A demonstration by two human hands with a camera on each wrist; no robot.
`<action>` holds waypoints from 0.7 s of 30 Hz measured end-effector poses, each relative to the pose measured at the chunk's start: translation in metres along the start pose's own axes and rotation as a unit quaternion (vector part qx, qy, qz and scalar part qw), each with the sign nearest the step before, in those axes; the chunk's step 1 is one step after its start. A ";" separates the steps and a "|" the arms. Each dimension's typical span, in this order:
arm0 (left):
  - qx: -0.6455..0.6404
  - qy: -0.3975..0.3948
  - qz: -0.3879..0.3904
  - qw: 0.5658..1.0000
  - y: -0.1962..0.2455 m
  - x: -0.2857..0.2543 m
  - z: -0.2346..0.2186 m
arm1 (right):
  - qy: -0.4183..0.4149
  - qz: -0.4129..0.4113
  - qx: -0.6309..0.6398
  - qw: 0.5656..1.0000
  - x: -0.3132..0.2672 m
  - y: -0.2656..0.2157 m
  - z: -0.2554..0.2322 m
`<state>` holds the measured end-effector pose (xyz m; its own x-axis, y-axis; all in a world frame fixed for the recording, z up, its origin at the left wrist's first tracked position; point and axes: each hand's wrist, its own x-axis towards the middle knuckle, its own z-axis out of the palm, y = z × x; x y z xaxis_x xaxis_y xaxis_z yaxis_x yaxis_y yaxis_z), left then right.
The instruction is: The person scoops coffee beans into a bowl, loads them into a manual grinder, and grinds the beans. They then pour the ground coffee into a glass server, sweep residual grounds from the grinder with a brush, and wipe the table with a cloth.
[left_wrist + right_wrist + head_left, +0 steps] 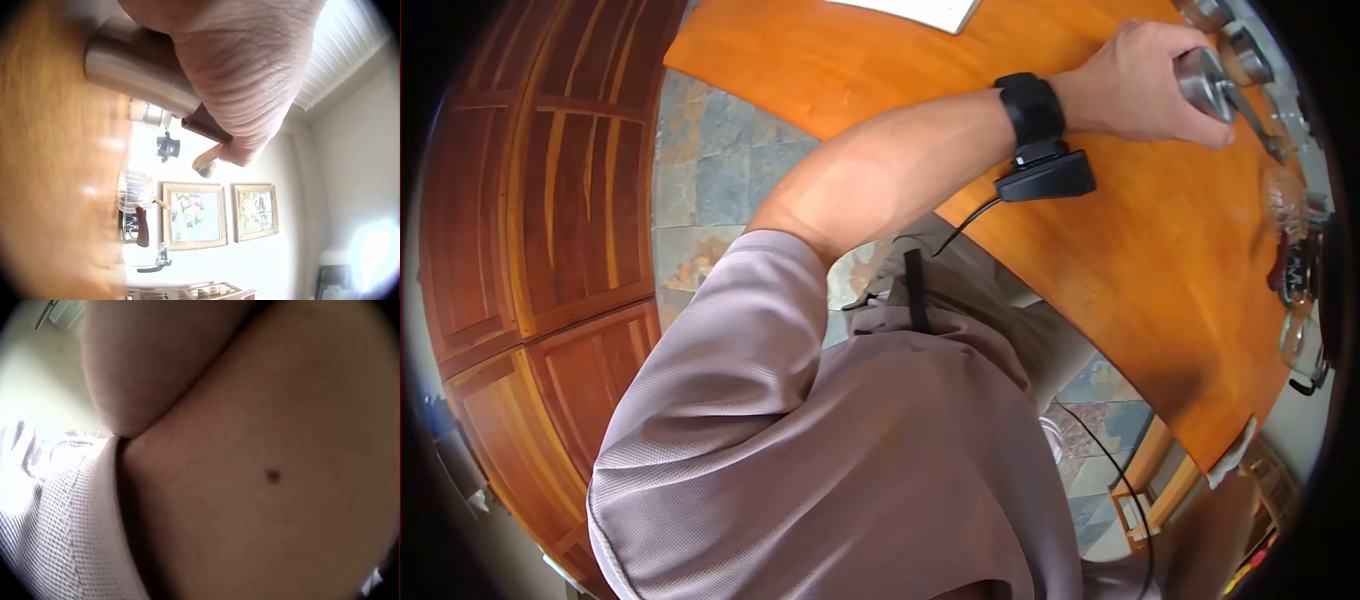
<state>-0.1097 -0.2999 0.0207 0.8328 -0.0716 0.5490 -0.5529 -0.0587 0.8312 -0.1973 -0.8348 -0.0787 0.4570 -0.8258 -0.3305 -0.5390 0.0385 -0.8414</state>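
I have the left hand (pixel 1145 85) curled round the steel grinder (pixel 1200 82), crank (pixel 1255 120) near its thumb; likely steadying, next probably wanting cranking; right hand unseen, state I can't tell.

The left hand (pixel 1138 85) grips a metal cylinder (pixel 1197 80); a wooden table (pixel 1140 240) spreads beneath; reddish cabinets (pixel 585 210) stand well apart.

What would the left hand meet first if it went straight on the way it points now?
Probably the metal container just beyond the hand-crank grinder that the left hand grips. The head view looks down at a slant, so the gap between them is hard to judge.
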 end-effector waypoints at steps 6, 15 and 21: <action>-0.027 0.000 -0.005 1.000 -0.005 0.002 0.003 | 0.052 -0.049 -0.008 0.997 0.019 -0.030 -0.019; -0.043 0.001 -0.028 0.999 -0.007 0.001 0.002 | 0.103 -0.092 -0.021 0.990 0.037 -0.044 -0.028; 0.036 -0.005 -0.046 0.998 0.002 0.003 0.000 | 0.147 -0.116 -0.043 0.981 0.047 -0.053 -0.055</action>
<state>-0.1087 -0.2998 0.0241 0.8801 -0.0731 0.4692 -0.4748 -0.1367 0.8694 -0.1857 -0.9063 -0.0260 0.3576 -0.9338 0.0141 -0.5078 -0.2071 -0.8362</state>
